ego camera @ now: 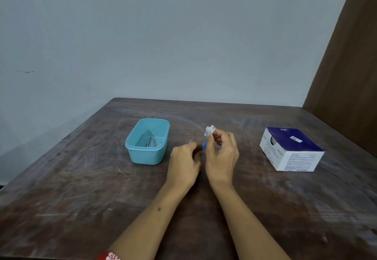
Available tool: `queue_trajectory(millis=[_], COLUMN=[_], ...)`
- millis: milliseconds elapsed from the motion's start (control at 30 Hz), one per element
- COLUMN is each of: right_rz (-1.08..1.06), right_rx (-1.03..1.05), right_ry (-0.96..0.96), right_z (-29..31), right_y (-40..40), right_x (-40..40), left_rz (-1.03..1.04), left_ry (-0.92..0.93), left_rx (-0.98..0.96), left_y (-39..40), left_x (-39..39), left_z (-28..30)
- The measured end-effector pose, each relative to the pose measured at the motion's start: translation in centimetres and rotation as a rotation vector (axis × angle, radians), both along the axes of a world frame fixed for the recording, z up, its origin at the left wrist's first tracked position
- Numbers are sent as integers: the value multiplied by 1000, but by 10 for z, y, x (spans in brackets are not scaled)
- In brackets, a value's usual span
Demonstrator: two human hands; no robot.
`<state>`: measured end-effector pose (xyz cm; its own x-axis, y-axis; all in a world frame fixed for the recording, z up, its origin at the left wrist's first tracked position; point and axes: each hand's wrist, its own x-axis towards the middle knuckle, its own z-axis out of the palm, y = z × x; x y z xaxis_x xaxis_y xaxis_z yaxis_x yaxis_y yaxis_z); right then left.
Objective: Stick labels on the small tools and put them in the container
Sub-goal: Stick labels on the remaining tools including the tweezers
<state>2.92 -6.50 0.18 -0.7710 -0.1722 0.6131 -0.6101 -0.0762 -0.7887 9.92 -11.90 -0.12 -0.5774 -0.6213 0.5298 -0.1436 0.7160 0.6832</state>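
While left hand and right hand pinch blue tool with white label mid-frame, teal container sits left.

container left on table, box right, hands btwn

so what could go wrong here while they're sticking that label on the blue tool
The white label sits crumpled at the tip of the small blue tool, pinched by the right hand, so it may fold onto itself or stick to the fingers. The left hand grips only the tool's lower end in mid-air; it could slip onto the table. The teal container is light-looking and could get nudged at drop-off.
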Motion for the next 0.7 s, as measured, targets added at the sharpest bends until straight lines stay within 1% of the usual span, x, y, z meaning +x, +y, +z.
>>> queue_trajectory(millis=[167, 233, 333, 400, 500, 700], right_rz=[55, 18, -22, -6, 19, -47], right_rx=[76, 18, -55, -27, 30, -121], right_ry=[-19, 11, 32, 6, -18, -8], right_z=[-3, 0, 2, -1, -3, 2], right_y=[-2, 0, 2, 0, -2, 1], right_x=[-1, 0, 1, -1, -2, -1], left_rz=[8, 14, 41, 73, 94, 93], left_ry=[2, 8, -45, -80, -84, -119], left_rx=[-3, -4, -33, -59, -56, -64], left_y=[-4, -3, -3, -4, -6, -7], left_x=[1, 0, -2, -2, 0, -2], left_z=[-1, 0, -3, -4, -4, -5])
